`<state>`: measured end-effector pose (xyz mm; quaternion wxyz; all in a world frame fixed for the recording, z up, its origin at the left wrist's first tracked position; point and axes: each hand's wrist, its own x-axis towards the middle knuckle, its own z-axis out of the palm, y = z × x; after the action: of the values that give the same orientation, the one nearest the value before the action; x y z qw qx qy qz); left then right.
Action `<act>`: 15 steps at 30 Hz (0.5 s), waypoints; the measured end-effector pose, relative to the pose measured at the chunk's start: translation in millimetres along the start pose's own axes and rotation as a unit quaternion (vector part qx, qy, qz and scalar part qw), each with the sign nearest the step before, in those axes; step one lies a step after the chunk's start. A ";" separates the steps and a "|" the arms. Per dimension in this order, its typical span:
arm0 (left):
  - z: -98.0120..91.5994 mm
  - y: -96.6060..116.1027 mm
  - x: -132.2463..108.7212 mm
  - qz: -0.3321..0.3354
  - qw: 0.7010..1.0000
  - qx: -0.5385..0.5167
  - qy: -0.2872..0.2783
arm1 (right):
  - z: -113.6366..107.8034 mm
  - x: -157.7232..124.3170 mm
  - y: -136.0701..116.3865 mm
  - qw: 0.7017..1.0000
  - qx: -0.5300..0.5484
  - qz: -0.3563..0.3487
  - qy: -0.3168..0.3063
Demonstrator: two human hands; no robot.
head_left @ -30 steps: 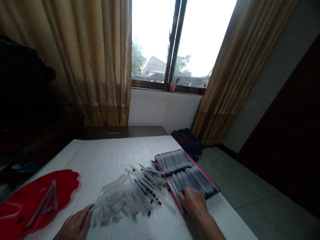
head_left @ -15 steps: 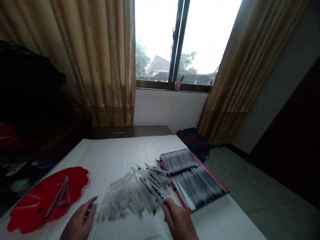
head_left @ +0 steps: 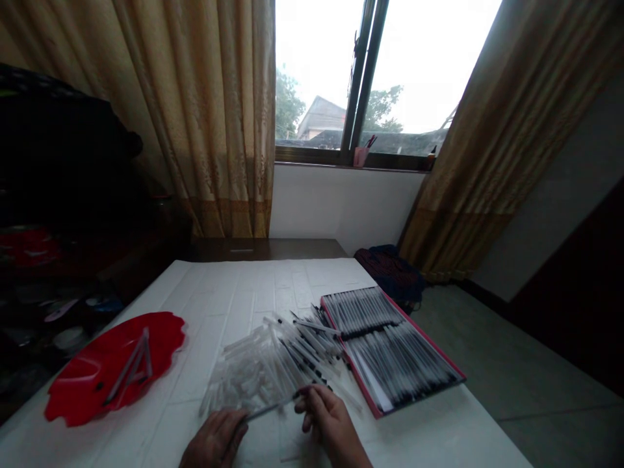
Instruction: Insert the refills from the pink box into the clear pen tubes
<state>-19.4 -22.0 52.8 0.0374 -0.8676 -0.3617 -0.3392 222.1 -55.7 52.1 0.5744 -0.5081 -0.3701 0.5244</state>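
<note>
A slim pen (head_left: 272,409) with a clear barrel and a dark core spans the gap between my two hands above the near part of the table. My left hand (head_left: 215,437) is closed on its left end. At the other end, the fingertips of my right hand (head_left: 327,419) pinch it. Just beyond my hands lies a loose heap of clear plastic tubes (head_left: 244,375), with dark-tipped pens (head_left: 307,348) mixed in on its right side. A red-edged box (head_left: 359,382) to the right holds two rows of similar pens.
A red scalloped plate (head_left: 166,325) at the left holds a few clear tubes. The white table (head_left: 234,279) ends before a low brown surface (head_left: 312,248) at the window wall. Dark patterned cloth (head_left: 390,273) lies past its far right corner. Dark cluttered shelving stands left.
My left hand has moved right, from beside the plate to the near side of the heap. My right hand has drawn back from the heap, and the pen is now between both hands.
</note>
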 end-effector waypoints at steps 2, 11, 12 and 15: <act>-3.0 1.4 0.8 0.006 1.000 0.007 0.009 | -1.4 1.7 -0.5 1.000 -0.005 0.009 0.004; -9.8 13.5 7.5 0.008 1.000 0.028 0.012 | 2.8 -0.1 8.2 0.996 -0.080 -0.028 0.031; -9.9 14.3 8.3 0.006 0.999 0.025 0.018 | 2.0 -0.9 8.5 0.995 -0.084 -0.035 0.030; -9.6 15.9 9.9 0.009 0.999 0.017 0.035 | 0.5 -3.6 7.6 0.994 -0.085 -0.056 0.029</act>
<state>-9.4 -30.6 69.2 0.0678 -0.8576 -0.3585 -0.3624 219.3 -59.7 45.2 0.5683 -0.5485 -0.4242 0.4430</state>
